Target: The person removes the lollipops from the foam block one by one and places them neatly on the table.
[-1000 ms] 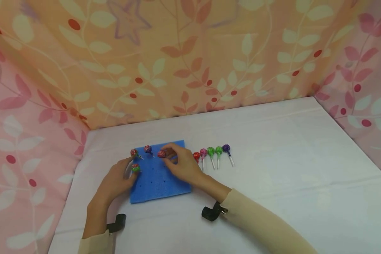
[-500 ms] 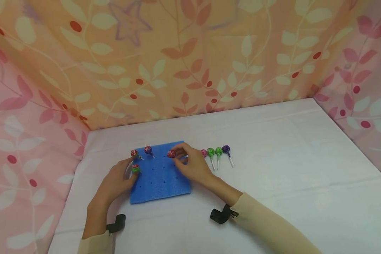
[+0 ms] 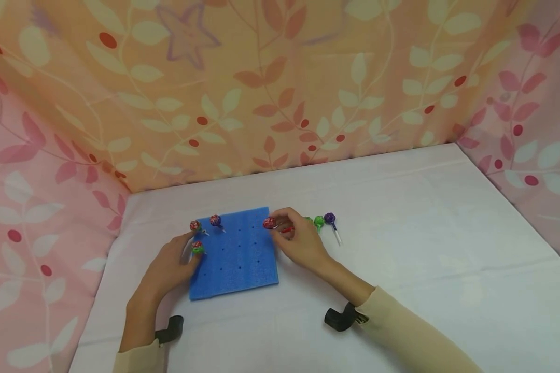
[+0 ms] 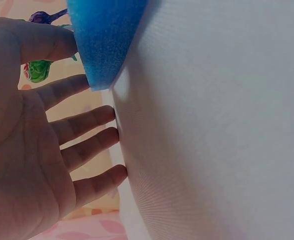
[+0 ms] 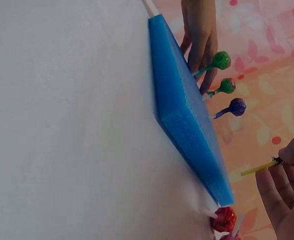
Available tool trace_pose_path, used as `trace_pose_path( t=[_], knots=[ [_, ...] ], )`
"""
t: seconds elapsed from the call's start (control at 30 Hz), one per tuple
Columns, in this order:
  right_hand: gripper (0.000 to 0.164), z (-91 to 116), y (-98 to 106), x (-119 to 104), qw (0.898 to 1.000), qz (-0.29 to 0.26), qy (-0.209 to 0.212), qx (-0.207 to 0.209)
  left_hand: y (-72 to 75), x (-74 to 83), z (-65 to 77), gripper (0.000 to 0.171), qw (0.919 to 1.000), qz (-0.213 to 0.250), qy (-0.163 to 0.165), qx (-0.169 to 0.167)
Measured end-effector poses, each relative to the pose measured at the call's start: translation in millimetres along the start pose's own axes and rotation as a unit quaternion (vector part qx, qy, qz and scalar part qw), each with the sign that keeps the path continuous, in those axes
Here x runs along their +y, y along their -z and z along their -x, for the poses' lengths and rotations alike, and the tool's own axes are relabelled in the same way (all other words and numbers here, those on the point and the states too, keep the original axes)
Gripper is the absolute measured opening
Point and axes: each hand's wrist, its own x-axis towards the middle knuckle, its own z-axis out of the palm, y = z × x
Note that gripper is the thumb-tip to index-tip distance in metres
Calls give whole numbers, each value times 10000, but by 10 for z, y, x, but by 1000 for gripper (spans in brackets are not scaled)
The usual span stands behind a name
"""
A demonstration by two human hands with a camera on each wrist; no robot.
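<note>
A blue foam board [image 3: 238,274] with rows of small holes lies on the table. Three lollipops stand in its left part: a red-and-green one [image 3: 195,226] at the back corner, a purple one [image 3: 215,220] beside it, and another green one [image 3: 198,247] nearer. My left hand [image 3: 168,267] rests along the board's left edge, fingers extended and spread in the left wrist view. Above the board's right back corner, my right hand [image 3: 301,241] pinches a red-wrapped lollipop [image 3: 269,223]. Its yellow stick [image 5: 256,169] points free of the foam in the right wrist view.
Right of the board lies a row of loose lollipops, partly behind my right hand: a red one [image 5: 224,219], green ones [image 3: 319,221] and a purple one [image 3: 330,218]. White cloth [image 3: 401,248] covers the table. Patterned curtains [image 3: 280,93] stand at the back and sides.
My right hand has moved right with the red-wrapped lollipop, from over the board to its right edge, and now covers more of the loose row. The left hand stays in place.
</note>
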Motion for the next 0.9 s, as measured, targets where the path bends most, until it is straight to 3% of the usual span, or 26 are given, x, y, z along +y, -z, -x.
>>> trace_pose_path(
  t=[0.9],
  knots=[
    [32,201,485,138,9948,-179,-507,866,2,-3,4,73,10000,14,55,-78]
  ],
)
